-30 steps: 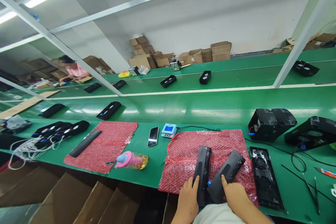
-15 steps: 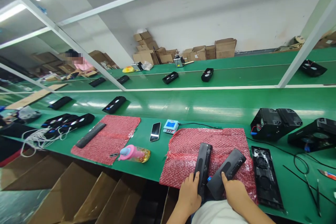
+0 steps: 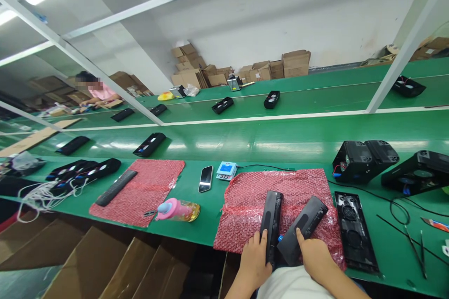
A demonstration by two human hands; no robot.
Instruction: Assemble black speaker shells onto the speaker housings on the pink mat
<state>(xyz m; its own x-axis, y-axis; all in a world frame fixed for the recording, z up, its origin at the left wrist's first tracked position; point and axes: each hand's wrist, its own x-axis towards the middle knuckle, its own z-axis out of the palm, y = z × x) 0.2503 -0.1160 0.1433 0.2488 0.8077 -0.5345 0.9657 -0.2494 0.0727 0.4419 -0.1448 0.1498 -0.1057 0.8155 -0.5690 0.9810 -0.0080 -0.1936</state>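
Two long black speaker casings lie on a red bubble-wrap sheet at the table's front edge. My left hand (image 3: 255, 258) is closed around the near end of the left casing (image 3: 271, 219), fingertips along its side. The right casing (image 3: 304, 230) slants up to the right. My right hand (image 3: 316, 253) grips its near part, index finger stretched over the top and the other fingers hidden. A small blue connector (image 3: 280, 238) shows between the casings. Their near ends almost meet in front of my white shirt.
An open black shell (image 3: 355, 231) lies to the right, near tweezers (image 3: 417, 250) and black speaker boxes (image 3: 365, 161). Leftward are a blue-screened device (image 3: 227, 170), a phone (image 3: 206, 179), a pink-capped bottle (image 3: 178, 210) and another bubble-wrap sheet (image 3: 154, 191). A co-worker (image 3: 96, 91) sits far left.
The camera view has turned slightly, shifting the background left. Both hands stay on the casings, with hardly any visible movement.
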